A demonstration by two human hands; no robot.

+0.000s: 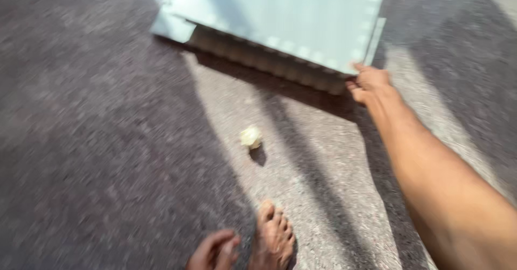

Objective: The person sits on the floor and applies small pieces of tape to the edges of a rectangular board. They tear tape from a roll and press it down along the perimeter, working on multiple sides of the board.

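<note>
My right hand point(370, 83) reaches forward and grips the near right corner of a pale blue-grey flat panel point(280, 17) with a ribbed underside, which lies tilted on the speckled floor. At the bottom edge of the view hangs my left hand point(214, 251), fingers loosely curled, holding nothing that I can see. A bare foot point(274, 237) stands just to the right of that hand. The picture is motion-blurred.
A small crumpled pale yellow lump point(251, 137) lies on the speckled grey floor point(97, 141) between the foot and the panel. Bands of sunlight and long shadows cross the floor.
</note>
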